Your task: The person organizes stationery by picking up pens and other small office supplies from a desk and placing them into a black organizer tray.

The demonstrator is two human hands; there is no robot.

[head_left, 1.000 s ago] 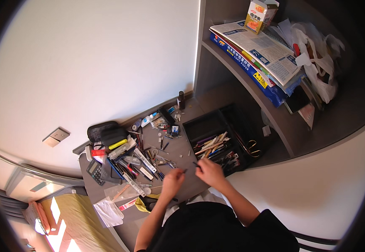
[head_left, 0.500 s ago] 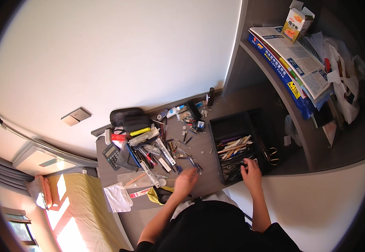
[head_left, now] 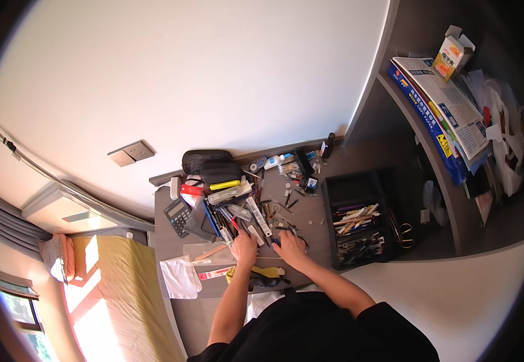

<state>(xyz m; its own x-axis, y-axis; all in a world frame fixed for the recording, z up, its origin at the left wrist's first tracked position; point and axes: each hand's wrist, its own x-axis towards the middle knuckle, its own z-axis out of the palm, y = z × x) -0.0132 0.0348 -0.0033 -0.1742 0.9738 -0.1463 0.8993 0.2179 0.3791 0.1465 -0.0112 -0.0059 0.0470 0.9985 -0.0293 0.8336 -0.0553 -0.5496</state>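
A heap of stationery covers the desk (head_left: 319, 212). My left hand (head_left: 244, 247) is down at the near edge of this heap, beside a red pen (head_left: 234, 224); its fingertips are too small to show whether they grip anything. To its right, my right hand (head_left: 290, 248) reaches over several dark pens, with thumb and forefinger apart. Between and beyond the hands lies a whitish ruler (head_left: 259, 216). Right of my right hand stands a black divided tray (head_left: 332, 226), with pencils and pens (head_left: 356, 218) in one compartment and darker small items (head_left: 361, 247) in the nearer one.
A calculator (head_left: 177, 216), a black pencil case (head_left: 211, 167) and a yellow highlighter (head_left: 224, 185) lie at the left. A white cloth (head_left: 179, 279) and a yellow-and-dark pouch (head_left: 256, 276) are at the front edge. Gold-handled scissors (head_left: 405, 235) lie by the tray. A shelf holds newspapers (head_left: 446, 102).
My right hand has left the tray and moved left to the pens on the desk. My left hand has moved onto the heap. The view has shifted, so the scene sits further right.
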